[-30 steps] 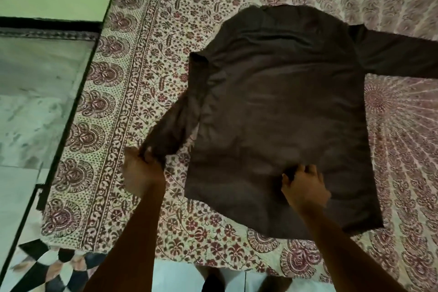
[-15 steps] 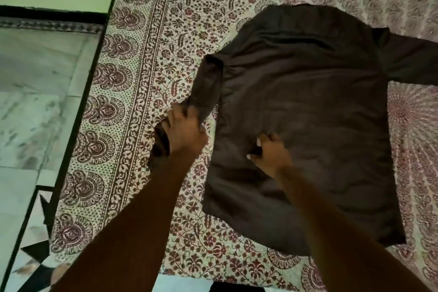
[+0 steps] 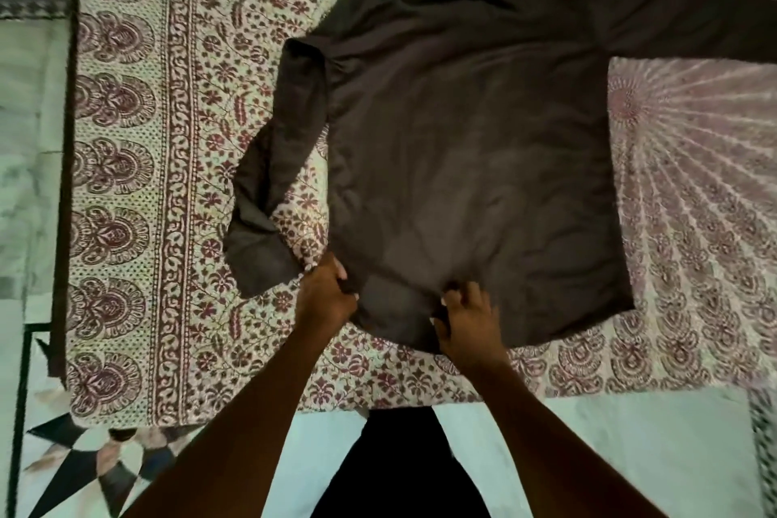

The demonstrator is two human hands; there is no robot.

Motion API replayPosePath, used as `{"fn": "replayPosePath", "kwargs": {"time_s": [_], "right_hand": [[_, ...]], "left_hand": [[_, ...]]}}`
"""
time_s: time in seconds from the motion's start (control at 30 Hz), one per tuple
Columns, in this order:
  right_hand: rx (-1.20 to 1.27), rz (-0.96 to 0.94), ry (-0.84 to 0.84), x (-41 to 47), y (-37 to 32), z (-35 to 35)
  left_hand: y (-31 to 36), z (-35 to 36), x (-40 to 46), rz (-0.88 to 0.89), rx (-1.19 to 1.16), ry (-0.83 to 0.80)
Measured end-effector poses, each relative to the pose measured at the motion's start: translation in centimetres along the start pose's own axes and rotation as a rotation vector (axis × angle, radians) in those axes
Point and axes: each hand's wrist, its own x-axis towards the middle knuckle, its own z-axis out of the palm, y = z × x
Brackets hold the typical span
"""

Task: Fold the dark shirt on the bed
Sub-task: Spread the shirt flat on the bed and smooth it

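Observation:
The dark brown shirt [image 3: 471,147] lies flat on the patterned bed sheet [image 3: 176,189], its hem toward me. One sleeve [image 3: 273,189] runs down the left side, loosely bent; the other sleeve [image 3: 689,29] stretches out to the right edge of the view. My left hand [image 3: 326,292] is closed on the shirt's lower left hem corner. My right hand [image 3: 466,320] pinches the hem fabric a little to the right of it, fingers curled into the cloth.
The bed's near edge [image 3: 378,402] runs just below my hands, and its left edge has a dark frame [image 3: 67,164]. Pale marble floor [image 3: 29,139] lies to the left. Black and white tiles [image 3: 84,471] sit at the lower left.
My left hand let go of the left sleeve and came down to the hem's left corner. My right hand slid down from mid-shirt to the hem. The sleeve now lies loose beside the body.

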Motion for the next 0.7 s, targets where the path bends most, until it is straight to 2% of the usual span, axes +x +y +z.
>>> {"fn": "replayPosePath", "kwargs": {"time_s": [0.07, 0.13, 0.2, 0.27, 0.3, 0.37, 0.43, 0.47, 0.57, 0.6, 0.7], "right_hand": [[-0.053, 0.0, -0.012, -1.4, -0.2, 0.3], [0.028, 0.13, 0.013, -2.3, -0.4, 0.3], [0.099, 0.192, 0.09, -2.7, -0.1, 0.6], [0.167, 0.289, 0.235, -2.9, 0.6, 0.8], [0.226, 0.418, 0.323, -3.0, 1.0, 0.7], [0.394, 0.799, 0.424, -2.7, 1.7, 0.0], [0.585, 1.157, 0.363, -2.2, 2.9, -1.0], [0.663, 1.244, 0.345, -2.0, 3.6, -1.6], [0.818, 1.274, 0.393, -1.2, 5.8, -3.3], [0.895, 1.288, 0.405, -1.0, 6.4, -3.6], [1.239, 1.339, 0.491, -1.2, 7.7, -3.5]], "left_hand": [[-1.1, -0.1, -0.5, 0.066, -0.007, -0.004], [-1.8, -0.1, -0.8, 0.096, -0.011, -0.002], [-1.9, 0.1, -1.0, 0.107, -0.025, 0.028], [-1.3, 0.4, -1.3, 0.096, -0.045, 0.075], [-0.9, 0.7, -1.4, 0.078, -0.087, 0.085], [0.0, 1.0, -1.8, -0.012, -0.222, 0.087], [0.5, 1.4, -1.9, -0.146, -0.295, 0.082], [0.7, 1.5, -1.9, -0.192, -0.292, 0.07], [0.1, 1.9, -1.4, -0.22, -0.24, 0.052], [-0.1, 1.9, -1.2, -0.222, -0.288, 0.041], [-0.7, 1.5, -1.3, -0.337, -0.665, -0.071]]}}
